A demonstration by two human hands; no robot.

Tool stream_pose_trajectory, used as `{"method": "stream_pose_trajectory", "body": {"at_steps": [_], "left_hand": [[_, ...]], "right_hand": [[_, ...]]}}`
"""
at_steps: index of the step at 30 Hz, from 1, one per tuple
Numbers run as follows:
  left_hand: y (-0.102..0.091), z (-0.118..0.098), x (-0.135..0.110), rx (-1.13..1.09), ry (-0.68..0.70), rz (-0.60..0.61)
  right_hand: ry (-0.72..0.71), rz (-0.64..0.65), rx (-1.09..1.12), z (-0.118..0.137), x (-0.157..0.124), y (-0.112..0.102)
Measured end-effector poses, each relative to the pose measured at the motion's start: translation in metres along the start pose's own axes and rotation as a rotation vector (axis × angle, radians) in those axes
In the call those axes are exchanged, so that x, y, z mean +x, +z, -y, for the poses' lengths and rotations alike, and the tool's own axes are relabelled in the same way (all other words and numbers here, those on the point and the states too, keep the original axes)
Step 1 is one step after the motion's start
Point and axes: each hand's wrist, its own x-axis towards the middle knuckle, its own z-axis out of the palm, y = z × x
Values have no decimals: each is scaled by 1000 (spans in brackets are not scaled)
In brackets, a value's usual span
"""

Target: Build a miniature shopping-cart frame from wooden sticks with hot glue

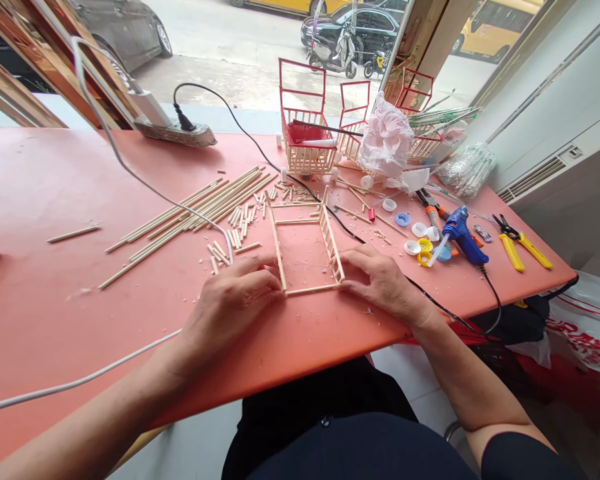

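A rectangular frame of thin wooden sticks (305, 250) lies flat on the orange table (55, 200), with a ladder-like side on its right. My left hand (233, 300) presses its fingertips together on the frame's near left corner. My right hand (380, 280) pinches the near right corner, where the ladder side meets the front stick. Both hands rest on the table top.
Long sticks (195, 210) and short cut pieces (237, 230) lie left of the frame. A blue glue gun (460, 233), bottle caps (415, 237), yellow-handled pliers (523, 247), finished red-and-wood baskets (305, 130), a power strip (177, 130) and a white cable (130, 170) surround it.
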Motion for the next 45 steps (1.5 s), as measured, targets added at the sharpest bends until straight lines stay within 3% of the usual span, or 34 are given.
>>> {"method": "stream_pose_trajectory", "body": {"at_steps": [45], "left_hand": [[0,-3,2,-14,-19,17]], "right_hand": [[27,12,5,3,1,-1]]}}
